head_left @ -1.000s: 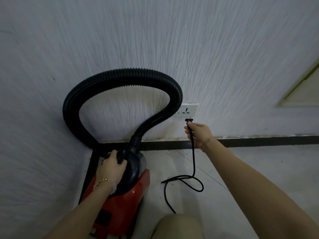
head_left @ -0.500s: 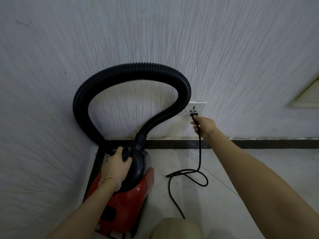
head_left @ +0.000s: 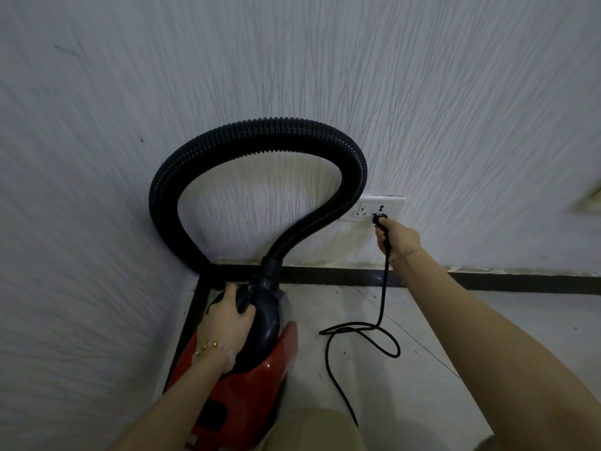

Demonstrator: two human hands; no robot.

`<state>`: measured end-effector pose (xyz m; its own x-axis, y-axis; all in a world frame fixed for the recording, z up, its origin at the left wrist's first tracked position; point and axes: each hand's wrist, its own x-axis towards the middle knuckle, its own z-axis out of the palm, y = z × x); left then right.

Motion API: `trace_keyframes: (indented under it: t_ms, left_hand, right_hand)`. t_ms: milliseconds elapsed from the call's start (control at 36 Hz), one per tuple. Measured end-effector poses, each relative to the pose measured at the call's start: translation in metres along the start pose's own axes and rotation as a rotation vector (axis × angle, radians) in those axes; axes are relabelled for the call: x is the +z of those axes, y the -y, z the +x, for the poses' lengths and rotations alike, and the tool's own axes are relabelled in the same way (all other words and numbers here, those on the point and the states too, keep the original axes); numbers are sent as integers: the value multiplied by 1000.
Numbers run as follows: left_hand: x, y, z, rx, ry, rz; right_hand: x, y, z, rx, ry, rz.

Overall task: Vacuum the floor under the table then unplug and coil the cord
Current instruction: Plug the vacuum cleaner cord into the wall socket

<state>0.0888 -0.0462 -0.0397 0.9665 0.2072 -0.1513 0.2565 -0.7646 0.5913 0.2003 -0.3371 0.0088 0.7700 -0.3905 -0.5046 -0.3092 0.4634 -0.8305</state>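
Red and black, the vacuum (head_left: 250,369) sits on the floor (head_left: 422,336) in the wall corner, with the left hand (head_left: 224,323) wrapped tight around its black handle. Its ribbed hose (head_left: 260,131) loops up against the wall (head_left: 292,60). Right of that, the cord (head_left: 364,336) lies in a loose loop, rising to the right hand (head_left: 398,237), whose fingers pinch the plug (head_left: 379,219) at the socket (head_left: 380,208).
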Motion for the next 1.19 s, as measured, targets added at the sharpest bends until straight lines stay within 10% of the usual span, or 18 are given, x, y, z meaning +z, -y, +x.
trace_keyframes:
  t_ms: [1194]
  left_hand:
    - [4, -6, 6, -5, -22, 67]
  right_hand:
    - [9, -17, 20, -168, -27, 121]
